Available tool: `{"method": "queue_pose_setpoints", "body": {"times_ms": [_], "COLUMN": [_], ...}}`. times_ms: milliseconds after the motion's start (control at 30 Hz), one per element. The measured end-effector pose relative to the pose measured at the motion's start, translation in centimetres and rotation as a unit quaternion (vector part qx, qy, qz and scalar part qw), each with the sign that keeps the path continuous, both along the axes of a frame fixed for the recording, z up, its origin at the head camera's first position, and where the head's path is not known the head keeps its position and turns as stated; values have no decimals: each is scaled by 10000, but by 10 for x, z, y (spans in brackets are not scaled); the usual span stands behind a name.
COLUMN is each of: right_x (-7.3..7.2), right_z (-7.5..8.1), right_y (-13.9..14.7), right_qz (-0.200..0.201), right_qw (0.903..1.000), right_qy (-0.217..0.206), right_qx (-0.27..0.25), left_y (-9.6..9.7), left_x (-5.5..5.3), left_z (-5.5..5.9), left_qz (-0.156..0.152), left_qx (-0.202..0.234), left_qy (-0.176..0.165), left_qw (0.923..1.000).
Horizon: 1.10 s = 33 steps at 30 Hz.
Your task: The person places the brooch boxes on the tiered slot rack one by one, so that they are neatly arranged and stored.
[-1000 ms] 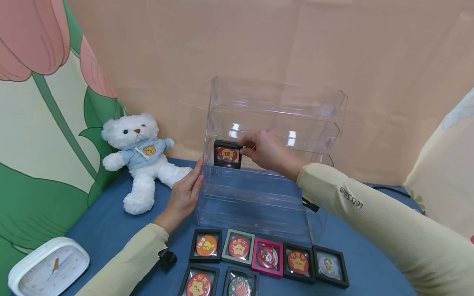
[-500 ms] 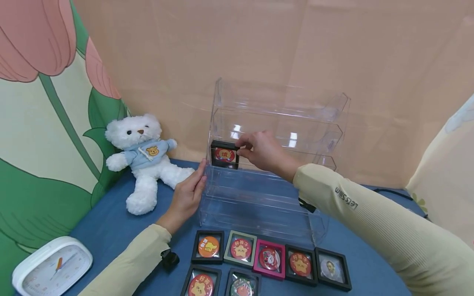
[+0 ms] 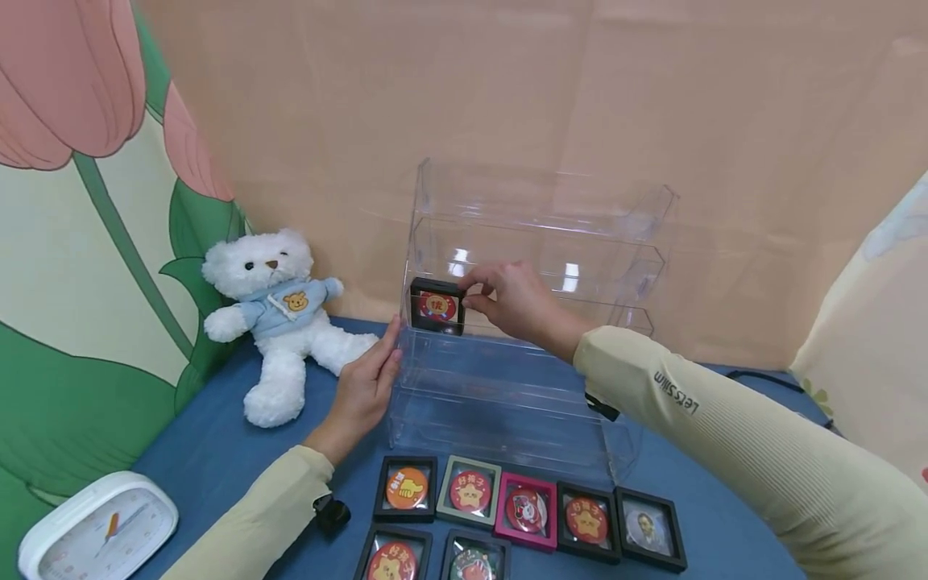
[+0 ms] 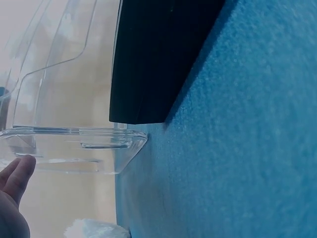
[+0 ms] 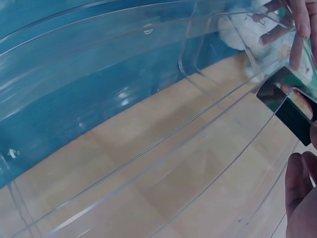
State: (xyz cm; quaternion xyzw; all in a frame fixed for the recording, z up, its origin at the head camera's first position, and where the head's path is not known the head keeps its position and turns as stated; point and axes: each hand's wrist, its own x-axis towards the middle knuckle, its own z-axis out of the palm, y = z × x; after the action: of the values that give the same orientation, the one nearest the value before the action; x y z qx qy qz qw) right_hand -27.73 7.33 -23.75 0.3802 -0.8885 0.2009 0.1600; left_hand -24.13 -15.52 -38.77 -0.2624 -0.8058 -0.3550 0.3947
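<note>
A clear tiered display rack [image 3: 500, 362] stands on the blue cloth. In one of its middle tiers, at the left end, a black-framed badge case [image 3: 438, 306] with a red round badge stands nearly upright. My right hand [image 3: 518, 304] pinches that case at its right edge between thumb and fingers; the right wrist view also shows the case [image 5: 287, 101] beside the fingers. With straight fingers, my left hand [image 3: 362, 388] rests against the rack's left side. In the left wrist view, its fingertips [image 4: 24, 171] are by the clear side wall.
In front of the rack lie several framed badge cases in two rows, among them a pink one [image 3: 525, 511] and a green one [image 3: 469, 490]. A white teddy bear [image 3: 279, 322] sits at left. A white clock [image 3: 101, 528] stands at front left.
The badge case has slid slightly left toward the rack's end wall, with my right hand holding it. My left hand stays against the rack's side.
</note>
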Motion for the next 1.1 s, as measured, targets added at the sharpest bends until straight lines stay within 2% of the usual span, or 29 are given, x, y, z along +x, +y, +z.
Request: {"method": "queue_pose_setpoints", "body": {"times_ms": [200, 333, 500, 600, 700, 833, 1000, 1100], "right_x": [4, 12, 33, 50, 69, 96, 127, 141], "right_z": [1, 0, -5, -11, -25, -50, -86, -107], "right_y": [12, 29, 62, 86, 110, 141, 183, 206], "right_qz": [25, 59, 271, 439, 568, 533, 127, -328], "right_qw": [9998, 9992, 9982, 9968, 9947, 9952, 9982, 9992], "right_qy": [185, 333, 466, 615, 824, 813, 570, 136], "right_qx": [109, 216, 252, 277, 253, 108, -149, -155], "left_y": [-1, -2, -3, -3, -2, -1, 0, 0], "left_x": [0, 0, 0, -1, -2, -2, -2, -2], "left_z": [-2, -3, -2, -2, -3, -3, -5, -7], "left_qz": [77, 101, 32, 33, 65, 4, -14, 37], "left_qx": [68, 92, 68, 42, 30, 57, 63, 68], "left_qy": [196, 163, -12, 38, 170, 230, 215, 232], "left_qw": [9998, 9998, 10000, 10000, 9998, 9997, 9997, 9997]}}
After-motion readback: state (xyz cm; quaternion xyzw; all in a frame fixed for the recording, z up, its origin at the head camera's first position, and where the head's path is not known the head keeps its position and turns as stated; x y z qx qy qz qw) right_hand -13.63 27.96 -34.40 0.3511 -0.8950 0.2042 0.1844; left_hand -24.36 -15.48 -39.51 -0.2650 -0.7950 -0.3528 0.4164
